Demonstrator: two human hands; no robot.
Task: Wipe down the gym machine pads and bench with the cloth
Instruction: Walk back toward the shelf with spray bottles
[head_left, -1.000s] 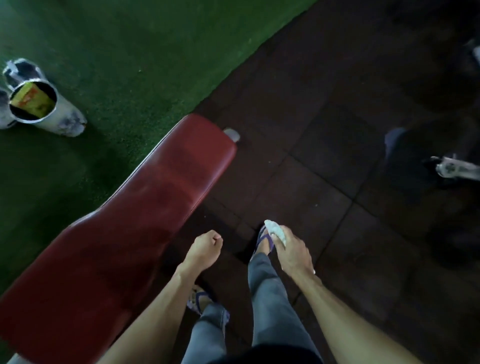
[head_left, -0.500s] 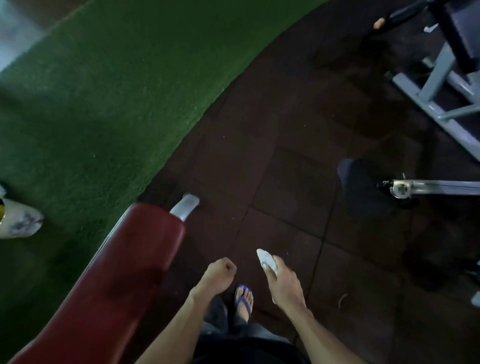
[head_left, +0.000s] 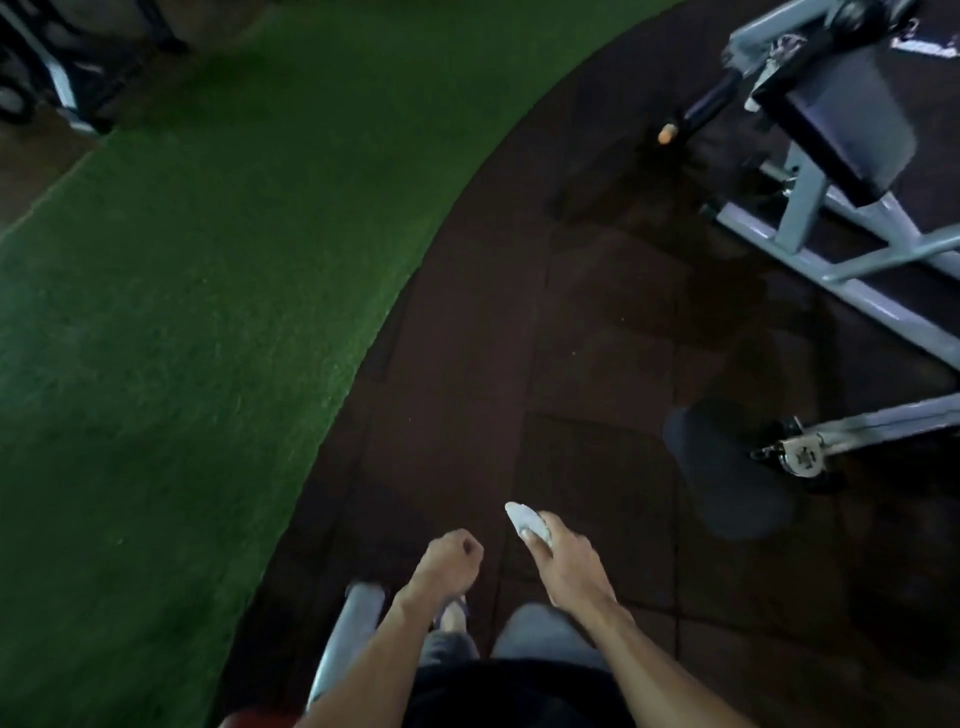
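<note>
**Cloth in right hand, dark pads ahead to the right**

Obs: person stands on dark floor tiles (head_left: 467, 338), looking down. Right hand (head_left: 566, 566) pinches a small wadded white cloth (head_left: 527, 521), which pokes out forward past the fingers. Left hand (head_left: 449, 564) is clenched in a loose fist, nothing visible in it.

Task surfaces: a dark roller pad (head_left: 727, 473) lies forward and to the right of the hands, on the end of a grey arm (head_left: 883, 428); its long axis runs roughly away from the viewer. Further off, upper right, a flat dark bench pad (head_left: 841, 119) tilts on a grey frame (head_left: 810, 260). A sliver of red pad (head_left: 254, 719) shows at the bottom edge, behind the left arm, with a grey tube (head_left: 353, 629) beside it.

Judgement: the roller pad is the nearest unwiped candidate, and the cloth hand is the nearer one to it. Reach would go forward-right; a wipe along the pad's length seems natural. Green turf (head_left: 182, 312) to the left holds nothing relevant.
</note>
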